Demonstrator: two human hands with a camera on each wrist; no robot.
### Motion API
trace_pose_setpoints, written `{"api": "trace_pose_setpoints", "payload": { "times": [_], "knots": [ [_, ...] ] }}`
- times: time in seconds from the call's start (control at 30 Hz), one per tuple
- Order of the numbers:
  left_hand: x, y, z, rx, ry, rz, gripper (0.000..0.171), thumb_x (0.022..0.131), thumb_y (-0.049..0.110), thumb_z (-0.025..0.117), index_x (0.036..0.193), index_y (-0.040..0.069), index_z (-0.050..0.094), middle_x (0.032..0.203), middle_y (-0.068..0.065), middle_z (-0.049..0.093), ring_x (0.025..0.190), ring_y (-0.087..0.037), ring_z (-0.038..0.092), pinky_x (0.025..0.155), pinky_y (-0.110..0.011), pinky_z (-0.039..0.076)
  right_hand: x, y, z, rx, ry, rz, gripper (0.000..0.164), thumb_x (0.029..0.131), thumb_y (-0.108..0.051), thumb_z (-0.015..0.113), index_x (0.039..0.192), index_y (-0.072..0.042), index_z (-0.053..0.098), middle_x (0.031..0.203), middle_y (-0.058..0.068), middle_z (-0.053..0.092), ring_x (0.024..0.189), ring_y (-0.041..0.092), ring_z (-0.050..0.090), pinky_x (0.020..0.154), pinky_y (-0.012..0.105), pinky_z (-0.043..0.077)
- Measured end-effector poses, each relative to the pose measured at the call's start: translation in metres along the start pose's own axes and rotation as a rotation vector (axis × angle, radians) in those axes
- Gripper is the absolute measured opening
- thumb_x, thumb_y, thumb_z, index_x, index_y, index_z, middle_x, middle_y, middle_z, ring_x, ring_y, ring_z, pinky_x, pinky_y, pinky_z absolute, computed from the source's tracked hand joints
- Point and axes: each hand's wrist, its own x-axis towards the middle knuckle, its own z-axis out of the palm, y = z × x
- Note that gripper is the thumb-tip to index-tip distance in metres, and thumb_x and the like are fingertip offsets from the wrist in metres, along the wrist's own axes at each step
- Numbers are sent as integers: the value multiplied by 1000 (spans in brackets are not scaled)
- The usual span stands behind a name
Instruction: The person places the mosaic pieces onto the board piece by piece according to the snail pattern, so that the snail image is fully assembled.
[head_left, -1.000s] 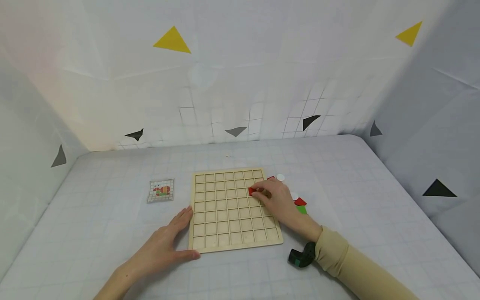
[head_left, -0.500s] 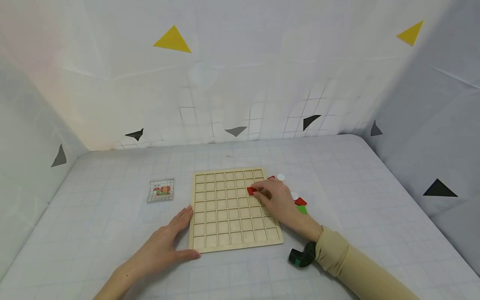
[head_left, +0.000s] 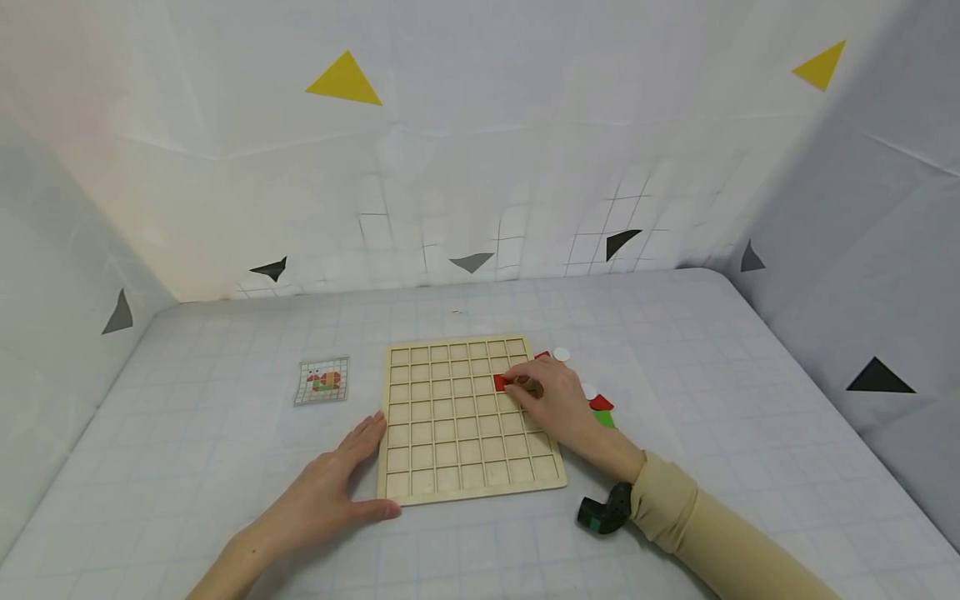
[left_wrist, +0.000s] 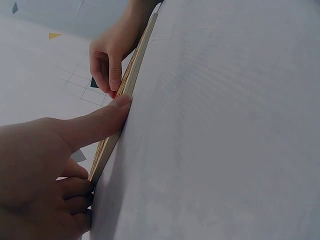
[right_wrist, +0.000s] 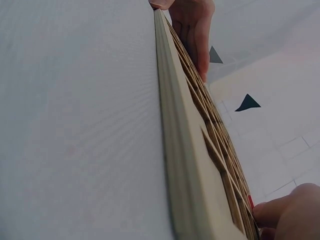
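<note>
A pale wooden grid board (head_left: 442, 431) with square cells lies in the middle of the table in the head view. My left hand (head_left: 326, 493) rests at its near-left corner, fingers along the left edge and thumb at the front edge. With thumb and fingertips, my right hand (head_left: 558, 404) pinches a red tile (head_left: 500, 382) at a cell near the board's right side. The tile's right part is hidden under the fingers. In the right wrist view, a thin strip of the red tile (right_wrist: 251, 202) shows beside the fingertips.
Left of the board lies a small card (head_left: 323, 382) with a coloured pattern on a grid. Loose pieces lie to the right, partly behind my right hand: a white disc (head_left: 561, 355), a red piece (head_left: 602, 403) and a green piece (head_left: 604, 419) among them.
The red tile shifts slightly left, then slightly back to the right, and now looks squarer in its cell. My left hand and the board stay where they were.
</note>
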Motion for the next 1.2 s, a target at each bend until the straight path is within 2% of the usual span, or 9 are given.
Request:
{"api": "trace_pose_setpoints", "payload": {
  "times": [0.1,0.23,0.37,0.47,0.6,0.83,1.03,1.2],
  "knots": [
    [0,0,0,0,1,0,109,72,57,81,156,6,33,164,-9,28,151,-32,26,110,-66,33,0,0,0,-3,39,-27,18,82,-7,80,100,-9,76,90,0,74,78,14,62,67,29,47],
    [1,-1,1,-4,1,1,109,72,58,81,156,6,33,164,-9,27,151,-32,26,111,-65,33,2,-2,-6,36,148,-26,19,85,-3,77,104,-7,75,88,2,72,77,17,62,60,28,46],
    [2,-1,2,-8,-6,-7,110,72,57,82,156,7,32,164,-9,27,151,-32,25,112,-63,32,7,-6,-24,117,211,78,17,90,-7,73,107,-10,75,93,2,72,84,16,62,68,40,51],
    [3,-1,3,-7,-9,-13,110,72,56,82,157,7,32,164,-9,27,151,-32,25,113,-63,32,9,-6,-41,150,198,191,15,93,-15,72,108,-14,75,99,0,73,90,13,60,75,46,51],
    [4,-1,2,-4,-10,-13,110,72,56,82,156,7,32,164,-10,27,151,-32,26,113,-63,32,5,3,-57,137,147,283,16,94,-20,71,109,-17,74,104,-2,73,93,11,58,81,44,51],
    [3,-2,1,9,-5,2,111,72,58,81,157,7,30,164,-9,27,151,-31,26,113,-61,33,-9,24,-71,83,75,373,19,94,-24,71,112,-17,72,106,0,72,95,14,58,81,34,49],
    [2,-1,1,6,-14,-15,112,72,60,80,157,8,30,164,-9,26,151,-32,26,113,-63,32,-20,38,-70,73,42,432,20,94,-25,72,111,-17,72,104,1,71,96,16,58,79,22,46],
    [1,-1,1,9,-5,-10,111,72,59,80,157,7,30,164,-9,26,151,-32,26,112,-63,32,-23,44,-65,81,32,427,20,92,-23,74,111,-17,73,103,1,71,95,14,57,82,23,45]
  ]
}}
